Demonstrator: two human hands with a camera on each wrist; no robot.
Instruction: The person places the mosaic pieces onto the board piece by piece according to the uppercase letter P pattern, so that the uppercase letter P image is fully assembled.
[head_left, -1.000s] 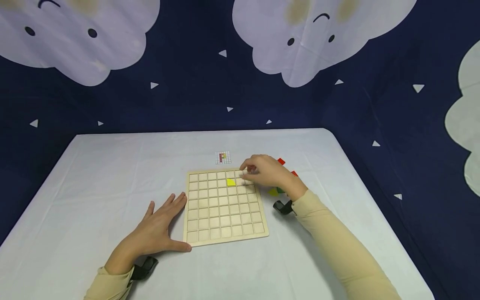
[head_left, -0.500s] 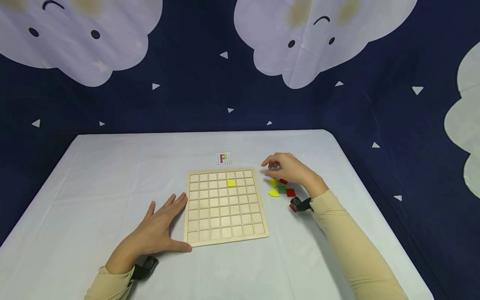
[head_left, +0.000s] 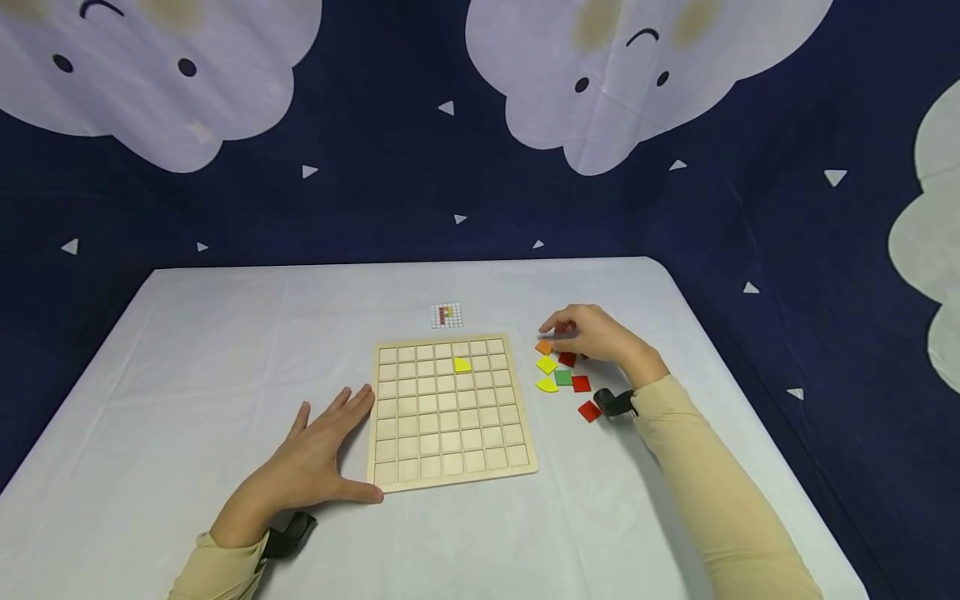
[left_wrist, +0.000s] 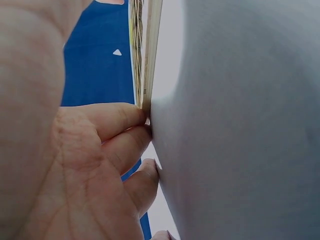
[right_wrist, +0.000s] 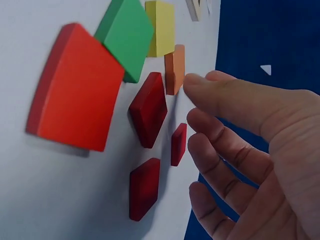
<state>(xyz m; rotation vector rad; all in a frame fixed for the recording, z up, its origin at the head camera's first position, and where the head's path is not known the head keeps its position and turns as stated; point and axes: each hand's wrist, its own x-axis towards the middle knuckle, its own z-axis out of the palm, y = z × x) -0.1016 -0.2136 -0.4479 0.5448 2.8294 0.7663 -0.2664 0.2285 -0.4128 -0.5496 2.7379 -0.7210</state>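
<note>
Spread wide, my left hand (head_left: pixel 318 458) touches the left side of a wooden grid board (head_left: pixel 447 417), thumb at the near corner. In the left wrist view, fingertips (left_wrist: pixel 137 114) rest against the board's edge. A yellow tile (head_left: pixel 462 365) with one rounded side sits in an upper cell. Right of the board, my right hand (head_left: pixel 596 333) hovers with bent fingers over an orange tile (head_left: pixel 544 347). In the right wrist view, the thumb is right by the orange tile (right_wrist: pixel 175 70), and nothing shows between thumb and fingers.
Around the right hand lie several red tiles (head_left: pixel 581 384), a green tile (head_left: pixel 563 378), a yellow square tile (head_left: pixel 547 365) and a yellow rounded tile (head_left: pixel 547 385). A small printed pattern card (head_left: pixel 447 315) lies behind the board. White cloth covers the table (head_left: pixel 225 333).
My right hand has moved right, from over the board's upper right corner to the loose tiles, uncovering several of them. The left hand and the board have stayed put.
</note>
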